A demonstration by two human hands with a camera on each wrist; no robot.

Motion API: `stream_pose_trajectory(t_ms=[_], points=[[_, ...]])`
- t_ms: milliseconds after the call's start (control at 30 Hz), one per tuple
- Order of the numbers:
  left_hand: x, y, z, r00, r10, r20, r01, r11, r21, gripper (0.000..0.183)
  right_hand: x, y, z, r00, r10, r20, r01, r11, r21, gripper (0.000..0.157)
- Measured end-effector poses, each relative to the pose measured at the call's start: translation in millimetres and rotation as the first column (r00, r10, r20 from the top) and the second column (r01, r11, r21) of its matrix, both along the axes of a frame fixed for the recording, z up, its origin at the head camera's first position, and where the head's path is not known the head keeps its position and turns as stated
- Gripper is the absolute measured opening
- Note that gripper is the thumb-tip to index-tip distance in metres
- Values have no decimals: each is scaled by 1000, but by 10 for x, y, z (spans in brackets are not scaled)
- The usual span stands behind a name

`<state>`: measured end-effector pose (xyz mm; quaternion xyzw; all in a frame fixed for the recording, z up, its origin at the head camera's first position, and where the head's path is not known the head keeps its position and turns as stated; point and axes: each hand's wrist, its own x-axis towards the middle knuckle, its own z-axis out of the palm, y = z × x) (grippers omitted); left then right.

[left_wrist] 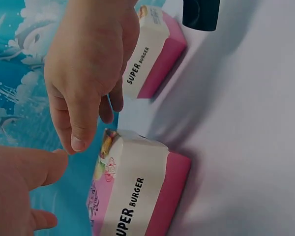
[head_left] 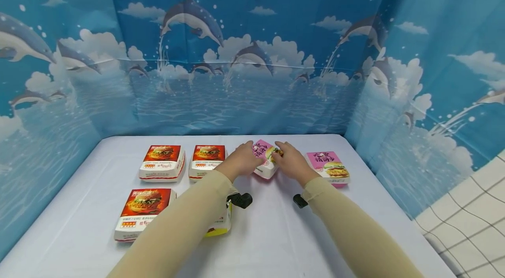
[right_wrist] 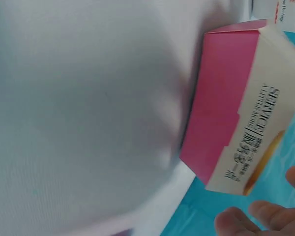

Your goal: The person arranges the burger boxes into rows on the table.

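Observation:
A pink-and-white burger box (head_left: 266, 170) sits near the back of the white table, turned at an angle between both hands. My left hand (head_left: 244, 159) is at its left side with the fingers loosely extended; in the left wrist view, that hand's thumb (left_wrist: 48, 167) is out beside the box's printed top. My right hand (head_left: 292, 160) hovers over the box's right edge, fingers relaxed and reaching forward. In the right wrist view, its fingertips (right_wrist: 273, 216) show a gap from the box's white side (right_wrist: 253, 132). Neither hand curls round the box.
A second pink burger box (head_left: 328, 167) lies to the right. Red-topped burger boxes stand at the back left (head_left: 161, 163), back middle (head_left: 208, 159) and front left (head_left: 144, 208). A yellow-edged box (head_left: 218, 225) is mostly hidden under my left forearm. A dolphin-print curtain (head_left: 244, 94) surrounds the table.

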<state>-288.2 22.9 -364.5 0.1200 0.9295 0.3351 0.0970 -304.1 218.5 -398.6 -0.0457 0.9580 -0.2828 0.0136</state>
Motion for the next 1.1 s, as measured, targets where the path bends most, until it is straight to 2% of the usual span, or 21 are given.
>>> stream_pose_trajectory(t_ms=[133, 267, 500, 800, 1100], points=[[-82, 60, -85, 1000, 14, 28, -14, 1000, -6, 80, -35, -17, -49, 1000, 25, 0, -25, 1000, -15, 61], [-159, 112, -193, 997, 42, 58, -39, 998, -58, 82, -89, -38, -128, 999, 40, 5, -40, 999, -24, 62], [-232, 135, -325, 992, 101, 79, -94, 992, -83, 84, -125, -88, -222, 999, 20, 41, -18, 999, -39, 62], [-254, 143, -327, 988, 125, 87, -122, 992, -45, 84, -126, -45, -250, 997, -3, 79, 8, 998, -67, 64], [-187, 176, -303, 985, 120, 123, -121, 993, -4, 80, -110, -6, -284, 995, -22, 98, 29, 997, -65, 65]])
